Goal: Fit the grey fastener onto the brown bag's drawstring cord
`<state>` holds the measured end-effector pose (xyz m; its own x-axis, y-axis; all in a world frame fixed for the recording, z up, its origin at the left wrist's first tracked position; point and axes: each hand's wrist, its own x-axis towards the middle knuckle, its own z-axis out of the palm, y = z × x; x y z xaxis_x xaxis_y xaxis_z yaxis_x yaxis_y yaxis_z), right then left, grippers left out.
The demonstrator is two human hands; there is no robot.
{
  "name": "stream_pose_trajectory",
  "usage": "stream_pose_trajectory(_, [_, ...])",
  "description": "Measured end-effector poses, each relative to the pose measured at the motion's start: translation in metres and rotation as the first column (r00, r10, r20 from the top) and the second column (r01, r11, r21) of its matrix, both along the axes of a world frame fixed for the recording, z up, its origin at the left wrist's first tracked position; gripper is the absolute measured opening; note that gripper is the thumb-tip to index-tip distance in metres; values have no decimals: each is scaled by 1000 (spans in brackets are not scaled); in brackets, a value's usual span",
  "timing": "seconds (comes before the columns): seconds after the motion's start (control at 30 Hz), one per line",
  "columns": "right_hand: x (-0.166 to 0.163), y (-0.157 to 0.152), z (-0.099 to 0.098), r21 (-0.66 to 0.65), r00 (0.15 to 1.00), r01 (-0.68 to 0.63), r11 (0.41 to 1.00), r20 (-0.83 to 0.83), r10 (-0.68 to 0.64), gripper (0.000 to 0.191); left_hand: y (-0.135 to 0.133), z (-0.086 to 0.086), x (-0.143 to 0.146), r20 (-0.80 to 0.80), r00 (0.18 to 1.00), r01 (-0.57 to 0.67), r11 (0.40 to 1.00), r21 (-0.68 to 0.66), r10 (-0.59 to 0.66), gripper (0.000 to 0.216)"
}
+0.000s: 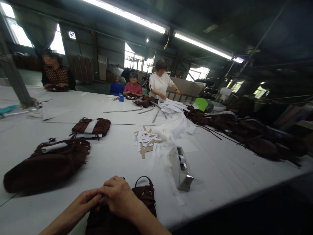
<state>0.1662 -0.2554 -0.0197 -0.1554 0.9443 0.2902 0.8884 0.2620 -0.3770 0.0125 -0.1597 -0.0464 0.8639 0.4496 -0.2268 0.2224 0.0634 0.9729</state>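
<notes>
A dark brown bag [146,195] with a thin looped handle and small metal rings lies on the table at the bottom centre. My left hand [90,197] and my right hand [119,195] meet over its upper left part. The right hand's fingers are bent across the left fingertips, and both hands are closed on the bag. The exact part between the fingertips is hidden. Just right of the bag stands a grey tape dispenser [179,168] with a roll in it.
Two brown bags [49,166] [91,127] with white paper bands lie at left. White and tan paper strips [146,140] lie mid-table. A brown heap of bags [244,130] covers the right side. Several people, one in a white top [160,81], work across the white table [117,156].
</notes>
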Motion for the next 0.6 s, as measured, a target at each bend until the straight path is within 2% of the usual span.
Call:
stream_pose_trajectory(0.1, [0,1,-15,-34,999,-35,999,38,36,19,2,-11,-3,-61,995,77,997,5,-76,40])
stream_pose_trajectory(0.17, [-1,1,-22,-30,999,-36,999,23,37,21,1,-16,-5,-58,996,72,997,-5,-73,39])
stream_pose_trajectory(0.27, [-3,3,-25,-31,998,-21,999,-53,19,27,-1,-19,-4,-38,999,-35,999,-29,34,36])
stream_pose_trajectory(0.37, [2,7,-18,-45,966,-2,999,-257,-9,37,0,-18,-1,22,988,-147,974,-175,153,36])
stream_pose_trajectory(0.43, [18,12,-9,-49,893,96,994,-436,-108,51,5,-15,1,83,968,-197,925,-325,236,36])
stream_pose_trajectory(0.47, [31,15,-3,-67,846,186,980,-496,-195,53,9,-14,1,106,955,-216,897,-387,275,36])
stream_pose_trajectory(0.53, [66,26,6,-119,758,438,891,-484,-437,39,16,-12,0,130,938,-226,852,-473,321,36])
stream_pose_trajectory(0.57, [86,33,9,-134,720,569,811,-396,-571,39,19,-12,-1,139,932,-225,835,-502,335,37])
stream_pose_trajectory(0.6, [106,41,9,-139,700,615,776,-356,-619,41,21,-12,-1,149,925,-225,821,-525,349,37])
